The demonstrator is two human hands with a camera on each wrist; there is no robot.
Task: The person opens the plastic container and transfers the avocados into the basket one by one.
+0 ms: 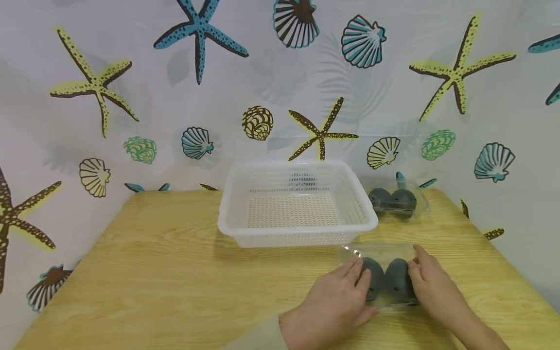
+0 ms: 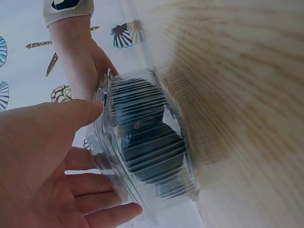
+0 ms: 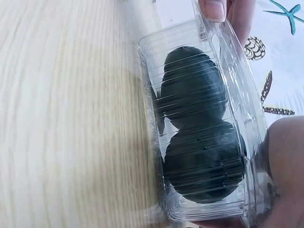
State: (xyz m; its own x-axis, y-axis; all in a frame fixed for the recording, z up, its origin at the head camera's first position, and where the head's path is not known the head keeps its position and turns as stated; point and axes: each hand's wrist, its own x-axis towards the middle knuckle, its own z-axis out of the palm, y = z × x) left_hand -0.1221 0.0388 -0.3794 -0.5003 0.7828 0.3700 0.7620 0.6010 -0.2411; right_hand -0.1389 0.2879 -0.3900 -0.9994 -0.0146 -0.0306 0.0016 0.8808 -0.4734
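A clear plastic clamshell box [image 1: 387, 282] with two dark grey-green round items inside lies on the wooden table [image 1: 175, 272] at the front right. My left hand [image 1: 355, 276] holds its left end, thumb on one side and fingers on the other. My right hand [image 1: 415, 268] grips its right end. In the left wrist view the box [image 2: 147, 142] sits between the left hand's thumb [image 2: 71, 114] and fingers [image 2: 111, 211]. The right wrist view shows the box [image 3: 199, 128] against my right palm [image 3: 285, 161]. A second, similar box [image 1: 395, 200] lies at the back right.
A white perforated plastic basket [image 1: 297, 228] with nothing in it stands at mid-table, just behind the held box. A curtain printed with starfish and shells [image 1: 197, 43] hangs round the table on three sides. Bare wood stretches to the left.
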